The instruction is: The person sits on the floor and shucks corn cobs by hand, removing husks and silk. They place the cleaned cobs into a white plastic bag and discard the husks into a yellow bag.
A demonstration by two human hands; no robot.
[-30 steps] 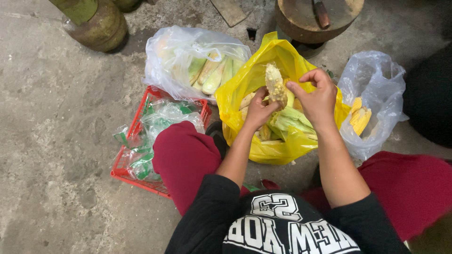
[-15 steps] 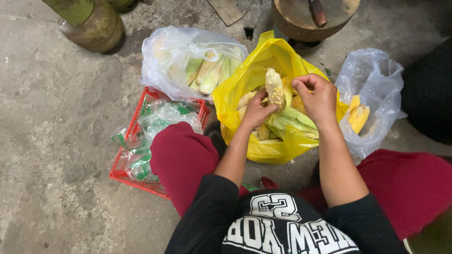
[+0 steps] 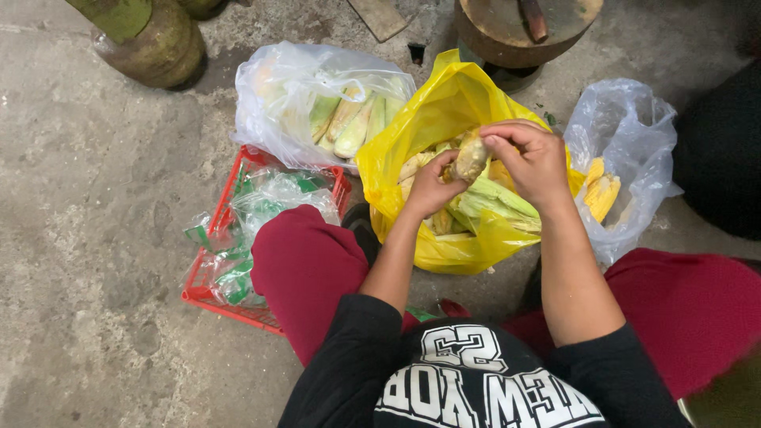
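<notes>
On a stained concrete floor [image 3: 95, 198], both hands, left hand [image 3: 432, 186] and right hand [image 3: 535, 158], clasp 1 corn cob [image 3: 471, 156].

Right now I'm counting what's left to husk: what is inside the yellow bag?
Inside the yellow bag lie corn ears in green husks, piled beneath the left hand and right hand, which grip one corn cob. The hands and the bag's folds hide anything deeper.

Three plastic bags are sitting on the floor: one yellow bag [image 3: 444, 111] and two clear bags [image 3: 277, 87] [image 3: 634, 119]. One red basket [image 3: 238, 305] is lying beside them. Two hands [image 3: 432, 186] [image 3: 535, 158] are gripping one corn cob [image 3: 472, 156]. One round wooden block [image 3: 515, 32] is standing behind.
</notes>
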